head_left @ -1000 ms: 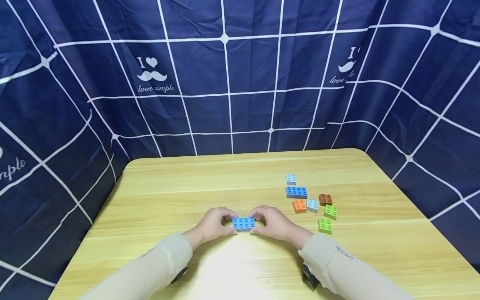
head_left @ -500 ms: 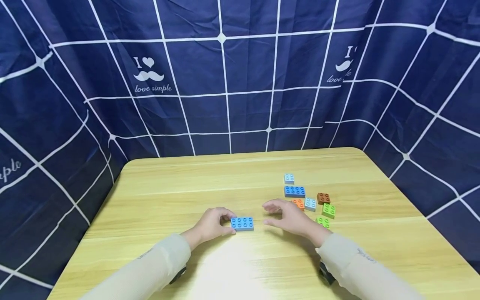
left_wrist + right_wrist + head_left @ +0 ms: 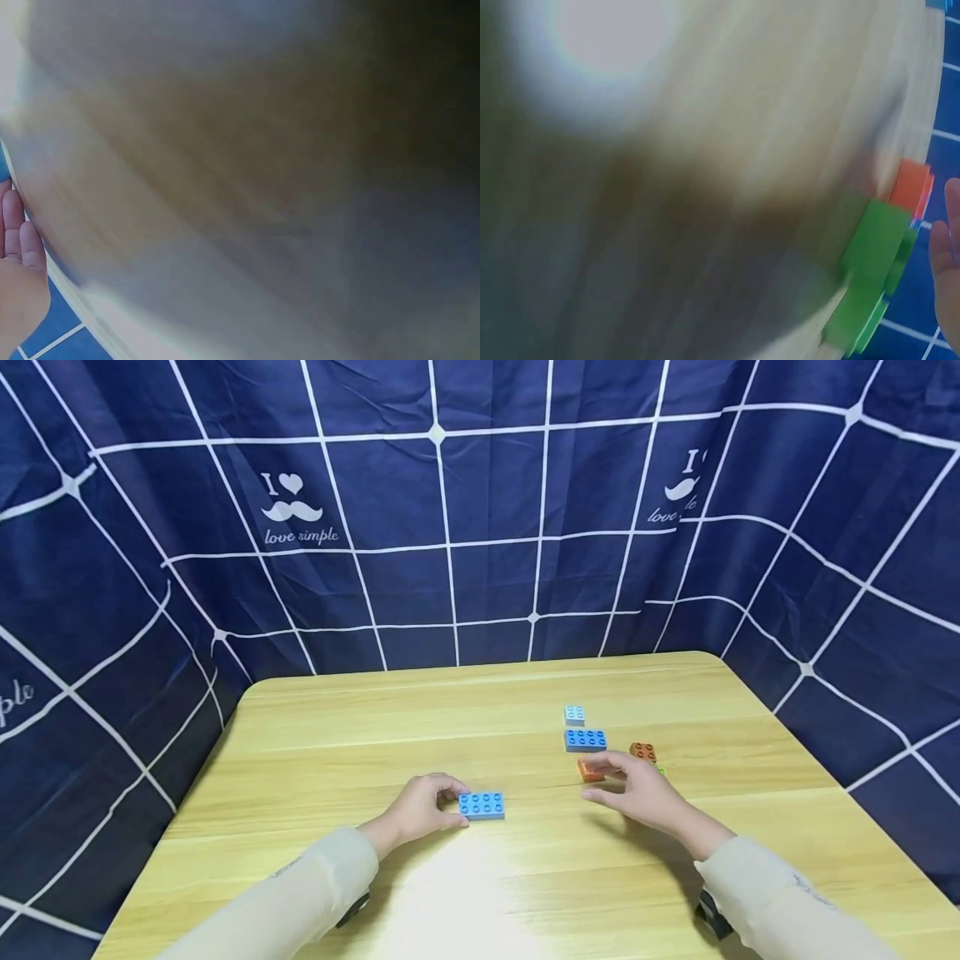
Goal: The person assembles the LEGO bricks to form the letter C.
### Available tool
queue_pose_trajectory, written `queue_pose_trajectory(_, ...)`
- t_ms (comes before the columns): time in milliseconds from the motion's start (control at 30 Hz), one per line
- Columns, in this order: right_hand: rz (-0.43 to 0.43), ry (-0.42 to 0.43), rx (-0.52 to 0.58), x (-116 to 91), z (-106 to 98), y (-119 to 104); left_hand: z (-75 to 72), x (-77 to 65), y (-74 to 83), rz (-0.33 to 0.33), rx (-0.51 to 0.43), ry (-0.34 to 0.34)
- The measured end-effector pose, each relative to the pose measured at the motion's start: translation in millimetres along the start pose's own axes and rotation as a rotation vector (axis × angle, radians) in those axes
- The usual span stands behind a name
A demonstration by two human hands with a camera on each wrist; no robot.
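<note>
My left hand (image 3: 418, 808) grips the left end of a light blue building brick (image 3: 482, 806) between thumb and fingers; the brick lies studs up on the table. In the left wrist view only part of that hand (image 3: 21, 262) shows at the edge. Further right, my right hand (image 3: 641, 792) hovers with thumb and fingers spread apart and nothing between them. Its fingertips overlap a small orange brick (image 3: 587, 772) in the head view. Green bricks (image 3: 874, 259), mostly hidden behind this hand in the head view, show clearly in the right wrist view.
Beyond the orange brick lie a long blue brick (image 3: 585, 741) and a small pale blue brick (image 3: 574, 716). A small brown brick (image 3: 642, 751) is just behind the right hand. The wooden table (image 3: 360, 727) is walled by a dark blue gridded curtain (image 3: 390, 510).
My right hand has let go of the light blue brick and moved right to the orange brick, its fingers parted. The left hand keeps its grip; the head view has shifted slightly.
</note>
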State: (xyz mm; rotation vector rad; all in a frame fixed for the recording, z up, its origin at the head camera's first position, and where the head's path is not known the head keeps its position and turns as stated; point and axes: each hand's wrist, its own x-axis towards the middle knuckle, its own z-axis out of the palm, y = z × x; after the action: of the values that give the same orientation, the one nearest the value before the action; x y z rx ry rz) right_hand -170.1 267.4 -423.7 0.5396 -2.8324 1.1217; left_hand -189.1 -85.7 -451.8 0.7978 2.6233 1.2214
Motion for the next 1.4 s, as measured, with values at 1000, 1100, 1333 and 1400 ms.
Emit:
queue_pose_trajectory(1000,0.017,0.128,-0.216,-51.6,-22.4,39.8,1.1,0.6,-1.0,0.005,0.017,0.007)
queue_pose_trajectory(1100,0.027,0.119,-0.218,-52.3,-22.8,41.2,0.5,0.3,-0.7,0.004,0.012,0.005)
queue_pose_trajectory(1333,0.064,0.094,-0.228,-51.9,-22.6,42.4,-0.2,0.3,-0.4,-0.002,0.009,0.000)
queue_pose_trajectory(1400,0.071,0.093,-0.221,-51.4,-22.2,41.8,0.1,0.6,-0.6,-0.003,0.011,-0.002)
